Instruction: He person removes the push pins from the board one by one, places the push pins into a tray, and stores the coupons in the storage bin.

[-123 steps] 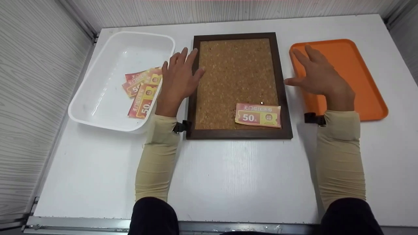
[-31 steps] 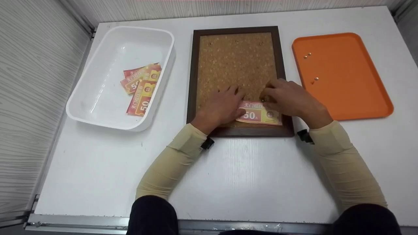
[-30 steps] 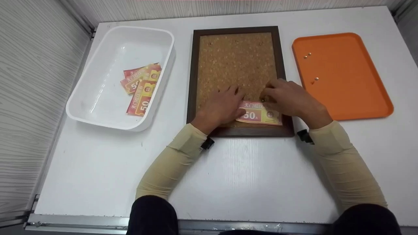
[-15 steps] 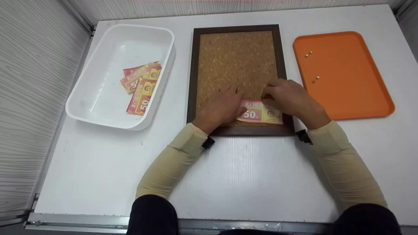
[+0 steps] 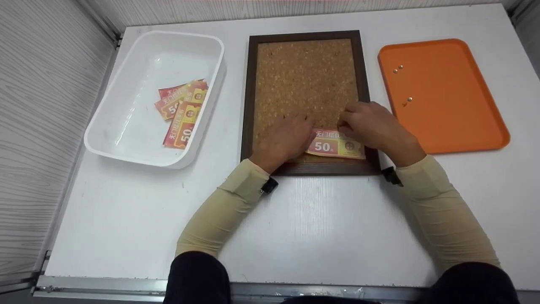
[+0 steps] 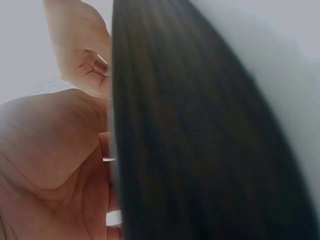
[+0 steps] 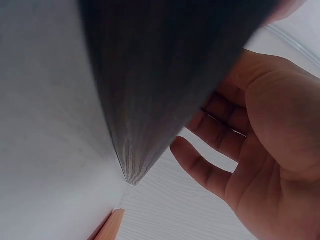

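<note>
A pink and yellow coupon (image 5: 337, 145) marked 50 lies at the lower right of a cork board (image 5: 306, 80) with a dark wooden frame (image 5: 325, 169). My left hand (image 5: 284, 137) rests on the cork with fingers spread forward, its thumb side at the coupon's left edge. At the coupon's top edge, the curled fingertips of my right hand (image 5: 375, 128) pinch a small thumbtack, now covered by the fingers. Both wrist views are largely blocked by the dark frame; the left palm (image 6: 45, 150) and right palm (image 7: 285, 135) show beside it.
Left of the board stands a white basin (image 5: 126, 105) with several coupons (image 5: 183, 122) overlapping inside. To the right, an orange tray (image 5: 455, 97) holds a few thumbtacks (image 5: 409, 99) near its left side. The white table (image 5: 295, 236) reaches to a metal front edge.
Both hands have come from the board's sides to the coupon, the right one to the tack there. In the last half second, the left thumb has drawn back off the coupon's face.
</note>
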The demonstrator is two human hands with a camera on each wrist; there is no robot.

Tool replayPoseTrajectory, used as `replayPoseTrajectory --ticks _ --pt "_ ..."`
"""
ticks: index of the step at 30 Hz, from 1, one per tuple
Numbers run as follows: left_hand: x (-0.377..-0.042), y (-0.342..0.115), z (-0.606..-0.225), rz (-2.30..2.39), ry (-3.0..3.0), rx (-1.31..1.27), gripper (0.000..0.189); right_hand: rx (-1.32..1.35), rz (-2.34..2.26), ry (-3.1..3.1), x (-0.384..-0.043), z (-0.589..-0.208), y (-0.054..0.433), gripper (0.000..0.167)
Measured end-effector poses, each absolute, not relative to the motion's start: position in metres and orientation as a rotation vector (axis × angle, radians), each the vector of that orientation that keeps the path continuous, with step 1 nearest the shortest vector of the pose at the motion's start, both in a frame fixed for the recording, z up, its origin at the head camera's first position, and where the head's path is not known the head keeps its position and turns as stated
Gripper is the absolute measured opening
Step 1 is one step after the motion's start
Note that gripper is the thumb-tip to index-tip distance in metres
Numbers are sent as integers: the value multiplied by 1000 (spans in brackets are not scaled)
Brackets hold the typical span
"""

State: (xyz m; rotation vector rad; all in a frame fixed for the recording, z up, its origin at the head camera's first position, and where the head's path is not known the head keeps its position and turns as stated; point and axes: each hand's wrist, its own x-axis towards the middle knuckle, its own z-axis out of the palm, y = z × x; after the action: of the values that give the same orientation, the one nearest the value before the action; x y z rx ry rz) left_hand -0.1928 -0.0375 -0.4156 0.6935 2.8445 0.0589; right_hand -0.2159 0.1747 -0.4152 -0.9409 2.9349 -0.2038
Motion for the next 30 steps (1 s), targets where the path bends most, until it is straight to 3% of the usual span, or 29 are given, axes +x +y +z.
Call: replayPoseTrajectory --ticks 30 --pt "-192 -36 -415 43 2850 675 38 -1022 -195 2953 -216 -420 176 15"
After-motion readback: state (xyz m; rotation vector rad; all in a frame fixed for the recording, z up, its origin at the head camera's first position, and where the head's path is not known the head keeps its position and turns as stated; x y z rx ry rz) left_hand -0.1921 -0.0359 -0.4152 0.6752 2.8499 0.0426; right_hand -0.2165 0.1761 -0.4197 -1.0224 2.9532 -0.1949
